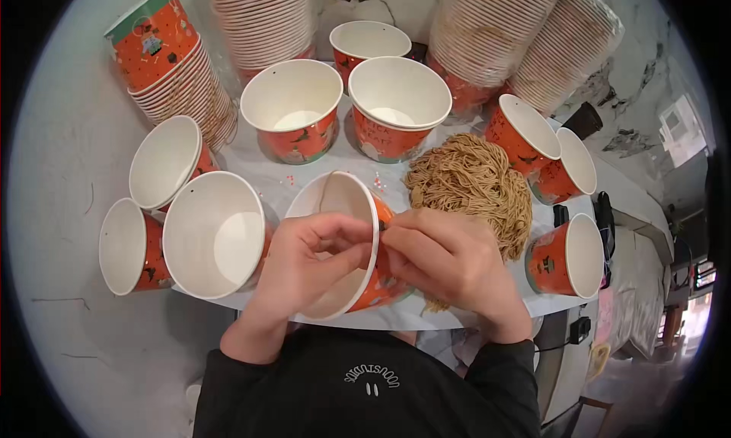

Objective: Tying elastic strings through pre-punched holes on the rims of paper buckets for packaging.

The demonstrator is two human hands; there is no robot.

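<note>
A paper bucket (324, 198), white inside and orange with dark printed figures outside, is tipped on its side in front of me, its mouth facing left. My left hand (316, 259) reaches into the mouth, thumb and fingers curled together at the inner wall near the rim. Against the outside of that same wall, my right hand (449, 259) has its fingertips pinched; what lies between them is hidden. A thin tan cord curves along the bucket's inner wall at the top. To the right, beside my right hand, lies a heap of tan cords (476, 187).
Open buckets stand or lean around the table (274, 187), including a large one (213, 236) at left and one (567, 255) at right. Nested stacks (263, 19) rise along the back. Small red and white bits (289, 181) lie on the tabletop. A black cup (584, 121) is at far right.
</note>
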